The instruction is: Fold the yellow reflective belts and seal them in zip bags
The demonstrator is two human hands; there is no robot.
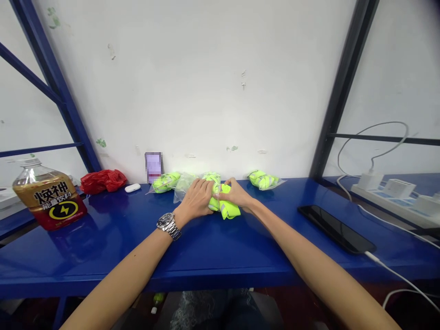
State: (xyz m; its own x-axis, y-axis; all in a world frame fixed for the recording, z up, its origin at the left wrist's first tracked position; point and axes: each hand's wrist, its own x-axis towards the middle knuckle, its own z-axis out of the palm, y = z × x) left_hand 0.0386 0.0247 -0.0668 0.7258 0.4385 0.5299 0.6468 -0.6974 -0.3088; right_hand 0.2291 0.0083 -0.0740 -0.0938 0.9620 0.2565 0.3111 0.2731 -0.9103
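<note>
A bundled neon-yellow reflective vest [229,209] with pale grey strips lies at the middle of the blue table. My left hand [196,200], with a steel watch at the wrist, is closed over the vest's left side. From the right, my right hand [235,194] grips the same bundle, thumb uppermost. Parts of the vest are hidden under my fingers. Just left of my left hand lies a clear plastic bag [183,184]. Bagged yellow bundles rest farther back, one at the left [166,182] and one at the right [264,180].
On the blue table [220,256] stand a large drink bottle [51,197], a red plastic bag [103,180] and a white earbud case [132,188]. A propped phone [153,166] leans near the wall. At right lie a charging black phone [335,228] and a power strip [395,197] with cables.
</note>
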